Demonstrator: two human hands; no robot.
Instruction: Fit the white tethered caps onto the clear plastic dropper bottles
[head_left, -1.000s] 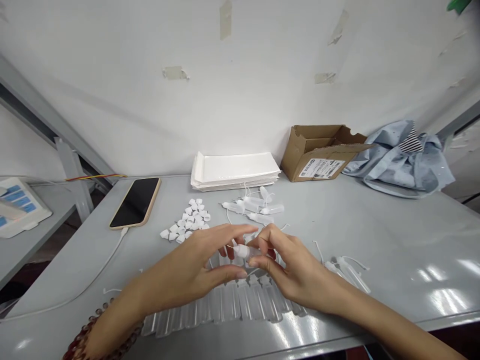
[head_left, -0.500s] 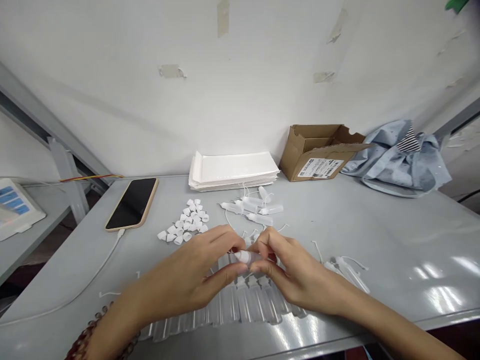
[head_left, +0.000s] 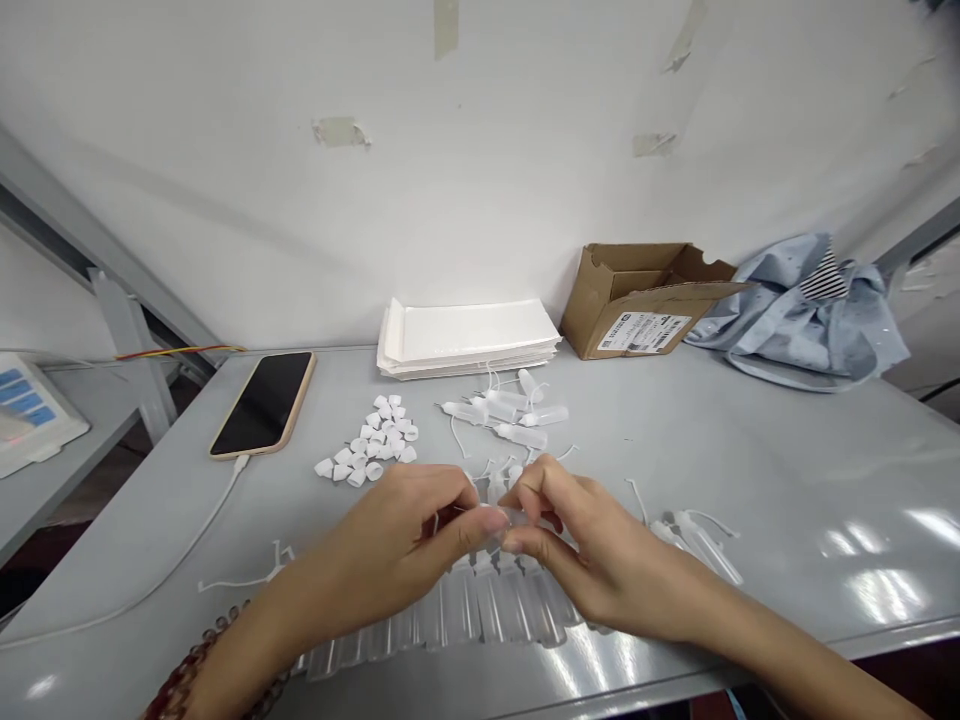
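Close together above the table, my left hand (head_left: 412, 540) and my right hand (head_left: 589, 550) meet on one small translucent needle-tip bottle (head_left: 517, 517). My right fingers pinch the bottle's body. The left thumb and fingers close over its white tip end, which they mostly hide. Under my hands lies a row of clear empty bottles (head_left: 450, 612) with strap caps, partly covered. Several finished-looking needle-tip bottles (head_left: 521, 436) lie beyond, and a pile of small white cone caps (head_left: 375, 447) is to the left of them.
A phone (head_left: 264, 405) on a white charging cable (head_left: 202, 545) lies at left. White flat boxes (head_left: 469, 335) are stacked against the wall, beside an open cardboard box (head_left: 637, 310) and a blue cloth (head_left: 810, 320). Two strap-capped bottles (head_left: 701, 548) lie at right.
My left thumb and fingers have shifted over the bottle's white tip and now cover it. My right hand keeps its pinch on the body. The view has tilted slightly.
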